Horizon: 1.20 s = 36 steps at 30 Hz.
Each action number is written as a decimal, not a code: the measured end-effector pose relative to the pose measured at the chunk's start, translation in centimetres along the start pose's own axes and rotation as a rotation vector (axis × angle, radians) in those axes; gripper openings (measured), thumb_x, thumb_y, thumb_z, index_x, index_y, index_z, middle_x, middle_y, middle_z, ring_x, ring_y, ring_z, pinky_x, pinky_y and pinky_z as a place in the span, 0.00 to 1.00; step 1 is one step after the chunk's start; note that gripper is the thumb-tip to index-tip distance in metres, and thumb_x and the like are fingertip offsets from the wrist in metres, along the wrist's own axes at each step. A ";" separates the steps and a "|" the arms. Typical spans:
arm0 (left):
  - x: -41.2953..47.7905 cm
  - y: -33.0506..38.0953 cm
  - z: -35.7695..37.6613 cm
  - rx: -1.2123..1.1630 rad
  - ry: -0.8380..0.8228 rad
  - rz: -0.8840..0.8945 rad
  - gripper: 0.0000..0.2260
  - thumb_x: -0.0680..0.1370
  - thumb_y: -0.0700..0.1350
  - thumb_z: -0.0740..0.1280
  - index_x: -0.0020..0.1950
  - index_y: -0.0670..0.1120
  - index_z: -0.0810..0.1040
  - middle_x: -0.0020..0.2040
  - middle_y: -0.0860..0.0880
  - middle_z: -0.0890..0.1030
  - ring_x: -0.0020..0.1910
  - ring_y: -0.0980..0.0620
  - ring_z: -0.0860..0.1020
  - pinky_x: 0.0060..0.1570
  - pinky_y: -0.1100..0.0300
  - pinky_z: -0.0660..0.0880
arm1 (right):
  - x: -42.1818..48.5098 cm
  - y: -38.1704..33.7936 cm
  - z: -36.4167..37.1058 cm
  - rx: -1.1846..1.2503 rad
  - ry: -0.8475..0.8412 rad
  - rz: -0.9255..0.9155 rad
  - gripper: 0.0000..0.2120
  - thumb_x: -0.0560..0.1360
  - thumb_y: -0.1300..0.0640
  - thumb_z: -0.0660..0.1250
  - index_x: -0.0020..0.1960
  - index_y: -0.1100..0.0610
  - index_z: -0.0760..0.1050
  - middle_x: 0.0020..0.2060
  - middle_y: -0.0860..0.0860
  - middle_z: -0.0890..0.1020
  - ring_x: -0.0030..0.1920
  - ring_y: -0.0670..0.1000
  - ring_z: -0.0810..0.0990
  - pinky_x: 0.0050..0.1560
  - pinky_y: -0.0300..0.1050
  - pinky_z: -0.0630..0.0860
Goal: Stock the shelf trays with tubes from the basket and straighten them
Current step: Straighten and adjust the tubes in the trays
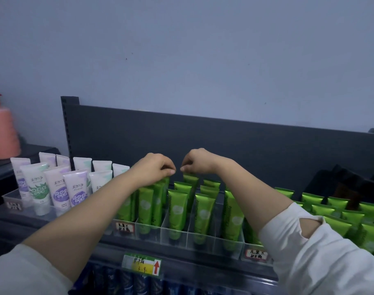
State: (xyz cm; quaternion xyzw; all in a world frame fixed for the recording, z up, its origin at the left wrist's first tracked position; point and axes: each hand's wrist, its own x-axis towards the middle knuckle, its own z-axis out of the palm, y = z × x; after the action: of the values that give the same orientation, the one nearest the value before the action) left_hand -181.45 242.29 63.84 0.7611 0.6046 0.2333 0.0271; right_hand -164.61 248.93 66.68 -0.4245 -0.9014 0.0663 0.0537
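Green tubes (177, 209) stand upright, cap down, in rows inside a clear divided shelf tray (177, 236). My left hand (154, 168) reaches over the back of the second row, fingers curled down onto the crimped top of a green tube (163, 184). My right hand (195, 160) is beside it and pinches the top edge of a rear green tube (190, 179) in the neighbouring row. Both hands sit close together near the dark back panel. The basket is not in view.
White and purple tubes (58, 188) fill a clear tray at the left. More green tubes (339, 211) and dark tubes (347, 188) stand at the right. A price label (141, 264) hangs on the shelf edge. A pink bottle (3, 133) stands far left.
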 end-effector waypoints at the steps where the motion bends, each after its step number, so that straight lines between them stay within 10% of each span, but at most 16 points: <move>1: -0.3 -0.2 -0.2 0.008 0.003 -0.013 0.07 0.77 0.48 0.67 0.51 0.51 0.82 0.49 0.53 0.83 0.49 0.53 0.79 0.54 0.52 0.75 | 0.1 -0.4 0.1 -0.004 0.017 -0.036 0.14 0.78 0.51 0.64 0.60 0.56 0.79 0.57 0.52 0.82 0.58 0.52 0.77 0.56 0.43 0.72; 10: -4.0 -2.8 -1.8 0.036 0.053 -0.040 0.06 0.74 0.47 0.70 0.49 0.48 0.83 0.46 0.51 0.80 0.47 0.53 0.77 0.52 0.57 0.73 | 1.1 -5.3 1.0 -0.007 -0.017 -0.231 0.13 0.76 0.54 0.67 0.59 0.56 0.80 0.54 0.51 0.83 0.52 0.49 0.78 0.52 0.40 0.72; 21: -4.6 -4.2 -0.9 0.065 -0.081 0.063 0.10 0.74 0.45 0.70 0.54 0.45 0.83 0.50 0.48 0.84 0.51 0.51 0.79 0.49 0.63 0.69 | 2.1 -7.9 3.1 -0.118 -0.058 -0.031 0.05 0.74 0.57 0.68 0.47 0.56 0.80 0.37 0.51 0.80 0.38 0.53 0.82 0.35 0.41 0.72; 36: -3.9 -4.9 -0.3 -0.008 -0.076 0.143 0.09 0.74 0.45 0.70 0.53 0.45 0.83 0.51 0.48 0.83 0.52 0.48 0.79 0.54 0.55 0.74 | 1.7 -8.9 2.9 -0.130 -0.077 0.085 0.09 0.74 0.60 0.66 0.53 0.54 0.82 0.46 0.53 0.83 0.46 0.54 0.82 0.47 0.49 0.80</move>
State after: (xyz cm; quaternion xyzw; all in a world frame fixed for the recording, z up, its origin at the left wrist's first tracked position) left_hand -186.65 239.87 61.20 0.8106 0.5462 0.2082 0.0365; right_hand -172.88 244.47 65.36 -0.4621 -0.8864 0.0259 -0.0115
